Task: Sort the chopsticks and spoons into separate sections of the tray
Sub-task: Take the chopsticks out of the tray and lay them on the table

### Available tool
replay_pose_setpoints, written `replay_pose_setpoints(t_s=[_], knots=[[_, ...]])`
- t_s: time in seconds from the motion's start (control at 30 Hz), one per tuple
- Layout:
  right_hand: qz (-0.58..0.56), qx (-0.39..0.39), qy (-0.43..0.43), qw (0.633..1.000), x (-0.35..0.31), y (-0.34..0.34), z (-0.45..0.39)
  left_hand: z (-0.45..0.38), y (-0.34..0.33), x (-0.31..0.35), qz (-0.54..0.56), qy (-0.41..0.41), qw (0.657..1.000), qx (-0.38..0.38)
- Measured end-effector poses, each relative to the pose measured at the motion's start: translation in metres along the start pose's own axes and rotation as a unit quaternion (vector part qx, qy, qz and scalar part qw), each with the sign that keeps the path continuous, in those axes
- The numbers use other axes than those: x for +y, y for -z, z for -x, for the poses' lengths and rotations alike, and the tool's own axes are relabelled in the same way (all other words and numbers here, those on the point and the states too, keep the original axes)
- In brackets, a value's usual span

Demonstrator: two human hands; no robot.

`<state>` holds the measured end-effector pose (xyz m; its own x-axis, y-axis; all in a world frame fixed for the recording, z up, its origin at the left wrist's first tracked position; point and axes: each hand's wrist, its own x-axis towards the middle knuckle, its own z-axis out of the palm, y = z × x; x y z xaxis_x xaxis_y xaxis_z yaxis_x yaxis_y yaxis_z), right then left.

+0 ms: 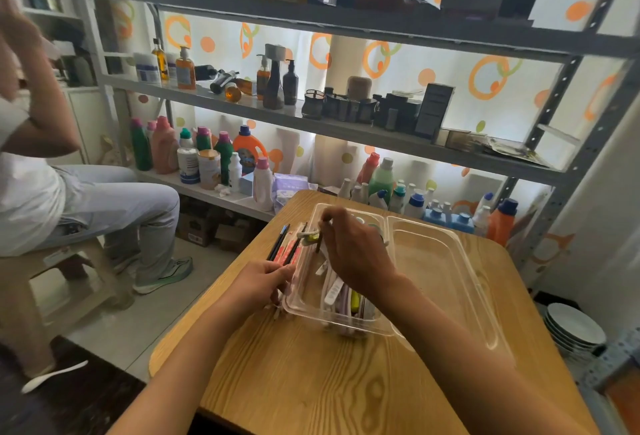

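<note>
A clear plastic tray (446,282) with two sections lies on the wooden table (311,372). Its left section holds mixed spoons and chopsticks (341,292); the right section looks empty. My left hand (258,284) grips a bundle of dark and red chopsticks (285,244) at the tray's left rim, their tips pointing away from me. My right hand (353,247) reaches over the left section, its fingers pinched on a dark chopstick (318,242) beside a white and yellow spoon (308,236). Blur hides the exact grip.
A metal shelf rack (346,130) full of bottles stands behind the table. A seated person (69,192) is at the left on a stool. A white spoon (52,377) lies on the floor. Stacked plates (571,327) sit low at the right.
</note>
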<state>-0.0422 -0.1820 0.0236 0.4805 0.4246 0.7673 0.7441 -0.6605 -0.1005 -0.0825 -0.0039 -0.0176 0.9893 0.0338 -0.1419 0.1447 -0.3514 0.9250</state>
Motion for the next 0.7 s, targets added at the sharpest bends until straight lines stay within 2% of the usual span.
replay_pose_setpoints(t_s=[0.13, 0.23, 0.47, 0.6, 0.7], knots=[[-0.057, 0.061, -0.098, 0.992, -0.001, 0.005, -0.019, -0.004, 0.008, 0.004, -0.04, -0.04, 0.995, 0.078], [-0.115, 0.115, -0.162, 0.973, -0.004, 0.013, -0.035, 0.001, 0.012, 0.018, -0.037, -0.116, 0.982, 0.142], [-0.177, 0.208, -0.235, 0.933, -0.011, 0.024, -0.069, 0.024, 0.007, 0.055, 0.0, -0.249, 0.961, 0.123], [-0.25, 0.232, -0.263, 0.902, -0.016, 0.032, -0.077, 0.026, 0.006, 0.057, -0.026, -0.271, 0.954, 0.129], [-0.252, 0.231, -0.291, 0.894, -0.025, 0.027, -0.08, 0.025, 0.007, 0.057, -0.064, -0.277, 0.942, 0.176]])
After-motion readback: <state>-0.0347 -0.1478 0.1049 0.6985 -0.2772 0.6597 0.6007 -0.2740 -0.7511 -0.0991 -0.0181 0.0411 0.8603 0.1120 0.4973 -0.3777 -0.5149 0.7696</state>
